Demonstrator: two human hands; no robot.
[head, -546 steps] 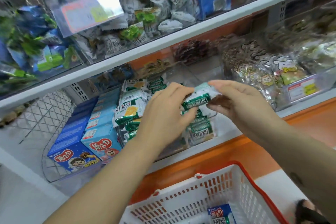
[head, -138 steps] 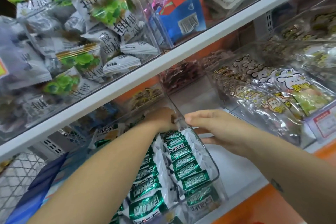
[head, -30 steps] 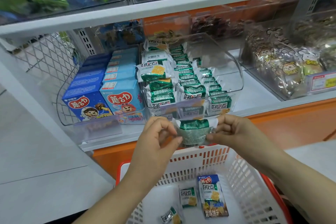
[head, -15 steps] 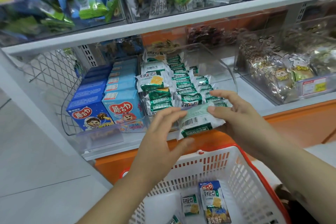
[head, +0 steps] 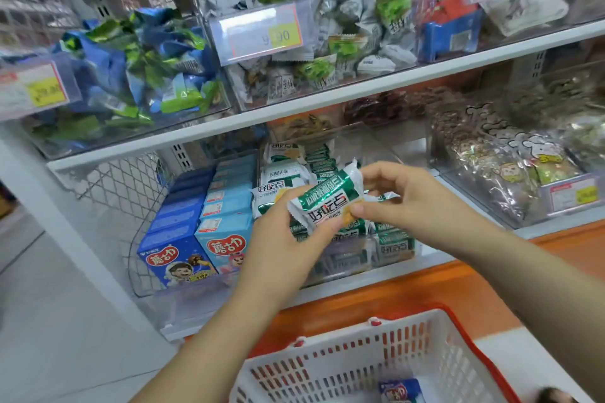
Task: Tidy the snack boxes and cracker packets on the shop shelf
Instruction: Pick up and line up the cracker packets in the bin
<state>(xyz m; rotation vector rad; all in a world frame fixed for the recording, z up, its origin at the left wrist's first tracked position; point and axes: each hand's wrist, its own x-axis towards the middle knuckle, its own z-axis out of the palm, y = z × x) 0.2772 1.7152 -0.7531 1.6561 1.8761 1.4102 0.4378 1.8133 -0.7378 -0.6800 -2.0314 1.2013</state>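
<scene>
Shelf bin [head: 347,261] hidden partly by packet [head: 327,203], left hand [head: 281,249], right hand [head: 415,203].

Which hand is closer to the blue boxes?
Left. The left hand is just right of the blue boxes; the right hand is farther right, beyond the packet.

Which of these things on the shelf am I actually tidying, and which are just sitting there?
Job: green cracker packet pinched by left hand and right hand; cracker bin; blue snack boxes; probably the white basket.
Just there: wrapped sweets above; price tag; cartoon bags at right.
</scene>
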